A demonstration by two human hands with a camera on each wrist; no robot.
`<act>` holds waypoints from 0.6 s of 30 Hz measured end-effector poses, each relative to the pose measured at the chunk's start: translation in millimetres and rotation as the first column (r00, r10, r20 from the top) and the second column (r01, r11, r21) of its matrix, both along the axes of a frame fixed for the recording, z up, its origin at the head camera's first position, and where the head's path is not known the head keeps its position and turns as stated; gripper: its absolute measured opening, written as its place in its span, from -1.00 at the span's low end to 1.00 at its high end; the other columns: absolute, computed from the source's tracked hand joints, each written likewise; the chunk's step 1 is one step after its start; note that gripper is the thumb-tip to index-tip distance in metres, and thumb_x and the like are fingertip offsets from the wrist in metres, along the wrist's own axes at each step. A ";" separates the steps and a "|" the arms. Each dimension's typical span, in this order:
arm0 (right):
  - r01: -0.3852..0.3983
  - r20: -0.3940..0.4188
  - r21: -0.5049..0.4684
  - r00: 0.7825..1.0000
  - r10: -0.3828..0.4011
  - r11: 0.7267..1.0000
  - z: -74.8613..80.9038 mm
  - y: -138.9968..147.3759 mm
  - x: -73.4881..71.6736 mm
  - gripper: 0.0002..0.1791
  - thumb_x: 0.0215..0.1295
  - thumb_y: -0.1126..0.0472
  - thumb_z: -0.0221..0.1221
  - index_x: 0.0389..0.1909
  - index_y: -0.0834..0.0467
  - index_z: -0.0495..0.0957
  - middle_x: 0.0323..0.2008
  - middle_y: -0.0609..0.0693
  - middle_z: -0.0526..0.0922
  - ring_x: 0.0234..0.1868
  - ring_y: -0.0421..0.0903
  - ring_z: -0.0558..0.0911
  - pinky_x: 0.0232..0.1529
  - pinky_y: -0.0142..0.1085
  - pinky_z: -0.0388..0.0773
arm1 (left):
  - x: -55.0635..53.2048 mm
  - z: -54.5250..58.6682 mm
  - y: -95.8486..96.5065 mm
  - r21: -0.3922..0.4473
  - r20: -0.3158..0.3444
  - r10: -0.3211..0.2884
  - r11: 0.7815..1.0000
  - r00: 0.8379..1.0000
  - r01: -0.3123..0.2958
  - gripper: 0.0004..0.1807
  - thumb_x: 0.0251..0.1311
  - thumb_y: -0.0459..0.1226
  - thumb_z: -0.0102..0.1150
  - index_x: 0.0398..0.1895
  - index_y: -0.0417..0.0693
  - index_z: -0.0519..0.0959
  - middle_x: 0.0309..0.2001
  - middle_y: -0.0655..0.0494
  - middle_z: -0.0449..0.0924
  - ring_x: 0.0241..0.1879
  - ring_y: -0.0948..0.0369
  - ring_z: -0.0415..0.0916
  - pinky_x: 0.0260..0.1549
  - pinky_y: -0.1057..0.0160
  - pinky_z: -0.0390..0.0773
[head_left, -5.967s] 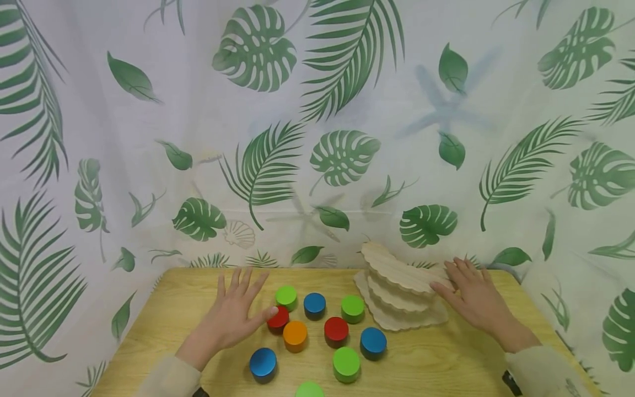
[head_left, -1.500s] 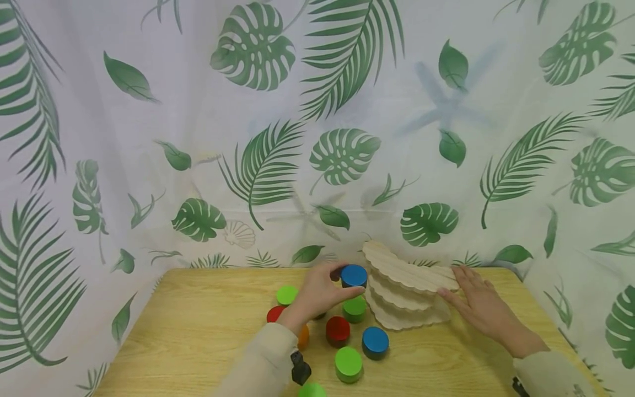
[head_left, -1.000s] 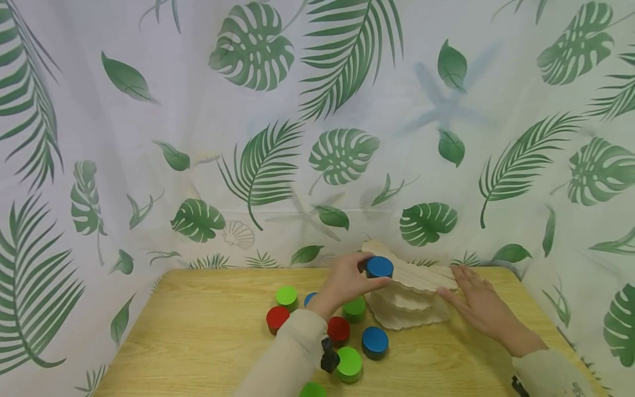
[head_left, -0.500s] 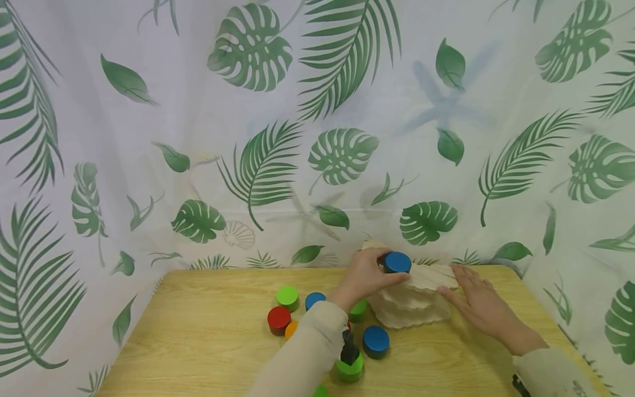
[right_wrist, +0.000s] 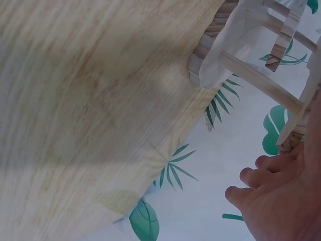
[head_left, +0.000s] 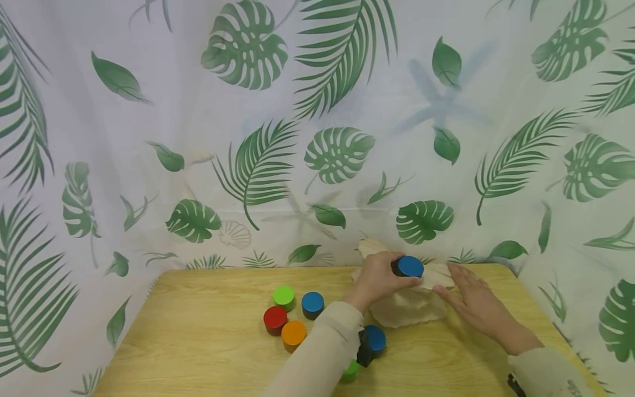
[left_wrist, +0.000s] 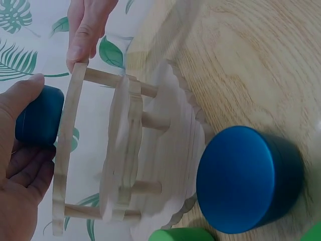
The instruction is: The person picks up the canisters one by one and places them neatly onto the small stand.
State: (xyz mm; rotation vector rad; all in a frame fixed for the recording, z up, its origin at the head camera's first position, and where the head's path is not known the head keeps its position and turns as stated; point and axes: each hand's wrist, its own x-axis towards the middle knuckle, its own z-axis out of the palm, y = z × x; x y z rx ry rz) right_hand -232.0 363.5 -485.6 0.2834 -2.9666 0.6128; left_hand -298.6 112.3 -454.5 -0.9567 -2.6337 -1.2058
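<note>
My left hand (head_left: 377,275) pinches a short blue round tin (head_left: 410,266) between thumb and fingers. The tin is at the curved top shelf of a pale wooden tiered stand (head_left: 407,310). In the left wrist view, the held tin lies right against the top shelf's surface, and round posts join the scalloped tiers of the stand (left_wrist: 123,150). At the stand's right end, my right hand (head_left: 478,303) holds the tip of the top shelf, thumb at its front edge. The right wrist view shows this hand's fingertips (right_wrist: 238,196) beside the shelf end.
On the wooden table (head_left: 198,331), left of the stand, sit a lime green tin (head_left: 284,298), a red tin (head_left: 275,320), an orange tin (head_left: 294,335) and a blue tin (head_left: 312,305). Another blue tin (head_left: 375,340) stands near the left forearm, which hides more. A leaf-patterned curtain (head_left: 337,182) hangs behind.
Over the last second and a half, my left hand has carried the blue tin rightward from the stand's left end along the top shelf. The right hand stays at the shelf's right end.
</note>
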 end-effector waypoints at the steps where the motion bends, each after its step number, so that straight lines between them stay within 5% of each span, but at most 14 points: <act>1: 0.000 -0.005 0.001 1.000 0.000 1.000 -0.1 -0.2 0.6 -0.06 0.64 -0.20 0.01 0.60 0.48 0.01 0.54 0.59 0.12 0.52 0.59 0.15 0.39 0.54 0.10 | 0.2 0.3 1.3 -0.003 0.005 0.008 1.000 1.000 -0.008 -0.50 0.18 0.04 0.54 0.11 -0.01 0.74 0.00 0.17 0.80 -0.07 0.37 0.68 -0.10 0.57 0.53; 8: -0.002 -0.018 -0.014 1.000 0.002 1.000 0.7 0.3 3.8 -0.08 0.64 -0.18 0.02 0.59 0.49 0.03 0.53 0.59 0.14 0.51 0.60 0.16 0.38 0.53 0.12 | -0.8 2.6 10.2 -0.022 0.049 0.053 0.998 0.997 -0.052 -0.44 0.15 0.05 0.56 0.15 -0.01 0.74 0.03 0.17 0.81 -0.04 0.32 0.70 -0.13 0.55 0.55; 18: -0.001 0.004 -0.026 1.000 0.001 1.000 1.4 1.8 2.5 -0.07 0.65 -0.21 -0.03 0.63 0.43 -0.02 0.56 0.56 0.10 0.54 0.59 0.11 0.43 0.52 0.05 | -3.3 7.2 22.7 -0.021 0.186 0.073 0.997 0.980 -0.071 -0.25 0.12 0.07 0.58 0.34 -0.05 0.63 0.23 0.10 0.72 0.20 0.22 0.65 0.12 0.43 0.59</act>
